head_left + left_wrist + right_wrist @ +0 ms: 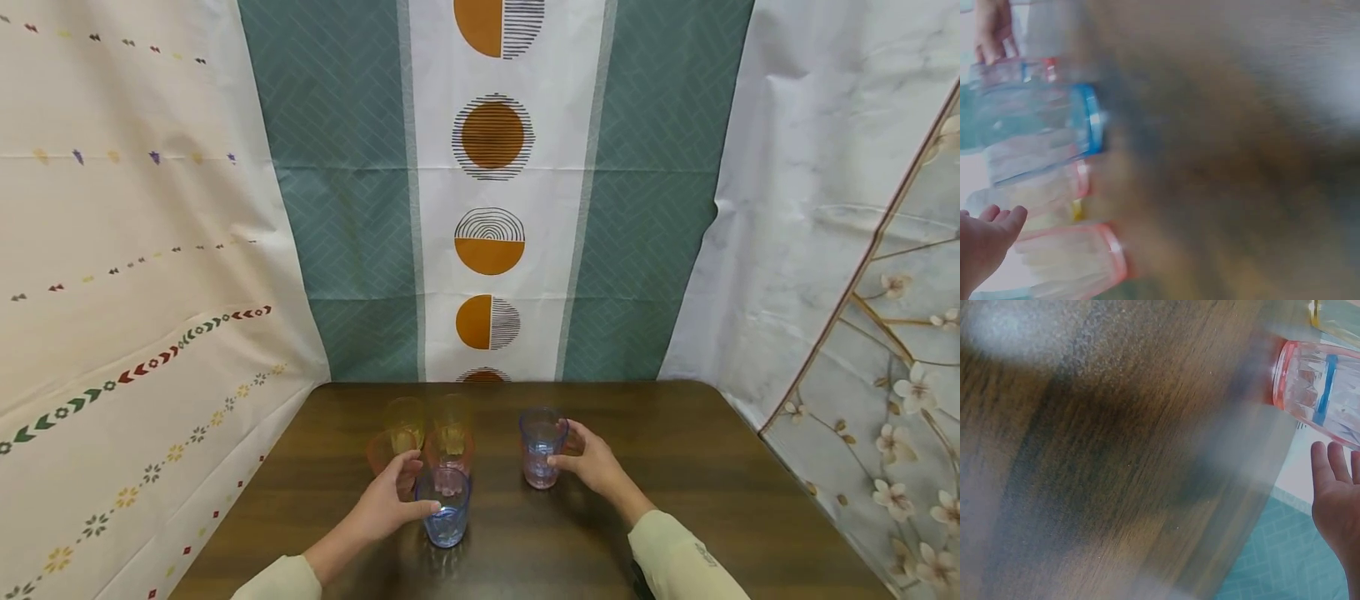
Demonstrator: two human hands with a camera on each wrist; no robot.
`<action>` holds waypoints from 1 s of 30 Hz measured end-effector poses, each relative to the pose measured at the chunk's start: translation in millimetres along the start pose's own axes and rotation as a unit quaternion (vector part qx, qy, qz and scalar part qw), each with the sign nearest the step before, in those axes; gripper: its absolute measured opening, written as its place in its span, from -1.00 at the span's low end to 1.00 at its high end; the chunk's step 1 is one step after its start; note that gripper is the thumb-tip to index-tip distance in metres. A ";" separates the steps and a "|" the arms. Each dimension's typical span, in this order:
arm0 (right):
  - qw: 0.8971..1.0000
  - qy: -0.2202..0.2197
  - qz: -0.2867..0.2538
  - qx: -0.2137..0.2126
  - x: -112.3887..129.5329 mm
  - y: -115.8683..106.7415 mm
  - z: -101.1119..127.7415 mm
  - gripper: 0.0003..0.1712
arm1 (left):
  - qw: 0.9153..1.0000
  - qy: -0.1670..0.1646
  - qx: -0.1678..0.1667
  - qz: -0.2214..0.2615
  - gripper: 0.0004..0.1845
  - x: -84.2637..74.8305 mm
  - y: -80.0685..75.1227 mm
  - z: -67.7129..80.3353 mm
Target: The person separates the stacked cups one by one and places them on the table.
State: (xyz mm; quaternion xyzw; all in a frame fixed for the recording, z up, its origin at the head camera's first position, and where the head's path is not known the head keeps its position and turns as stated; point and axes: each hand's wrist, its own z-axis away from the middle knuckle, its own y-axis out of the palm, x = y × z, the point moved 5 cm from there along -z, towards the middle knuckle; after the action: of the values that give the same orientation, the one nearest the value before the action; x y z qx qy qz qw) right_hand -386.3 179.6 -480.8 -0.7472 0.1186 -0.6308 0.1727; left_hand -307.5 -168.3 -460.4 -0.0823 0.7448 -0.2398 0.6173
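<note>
Near the table's middle, a clear blue cup (542, 442) sits nested in a pink cup (540, 477). My right hand (596, 460) holds this stack from the right, thumb on the near side and fingers by the rim. In the right wrist view the pink base (1280, 375) surrounds a blue band. Left of the stack, a single blue cup (447, 521) stands upright on the table. My left hand (386, 502) is beside it, fingers extended and thumb overlapping its side. The left wrist view shows those fingertips (1016, 222) apart from the blue cup (1035, 119).
Two pink-red cups, one at the left (380, 457) and one behind the single blue cup (459, 450), stand in front of two yellow cups, left (405, 414) and right (453, 414). The brown wooden table (675, 500) meets hanging patterned cloths (367, 250).
</note>
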 end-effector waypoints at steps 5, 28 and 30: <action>1.000 0.002 0.013 -0.004 0.1 -1.1 1.7 -0.05 | 0.999 0.019 -0.036 0.012 -0.03 -27.6 -8.5 -16.8; 1.000 -0.003 -0.013 -0.006 3.3 1.2 3.5 -0.05 | 0.996 -0.009 -0.036 0.076 -0.03 -135.0 96.2 -106.7; 1.000 -0.003 -0.018 -0.006 2.5 1.4 3.1 -0.05 | 0.997 -0.012 -0.035 0.066 -0.03 -132.9 99.7 -110.8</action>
State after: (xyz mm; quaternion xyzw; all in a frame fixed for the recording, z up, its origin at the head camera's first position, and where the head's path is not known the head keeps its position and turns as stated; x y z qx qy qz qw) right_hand -382.8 177.8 -479.6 -0.7522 0.1082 -0.6307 0.1571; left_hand -366.7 2.5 -375.6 -0.0573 0.7490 -0.1709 0.6376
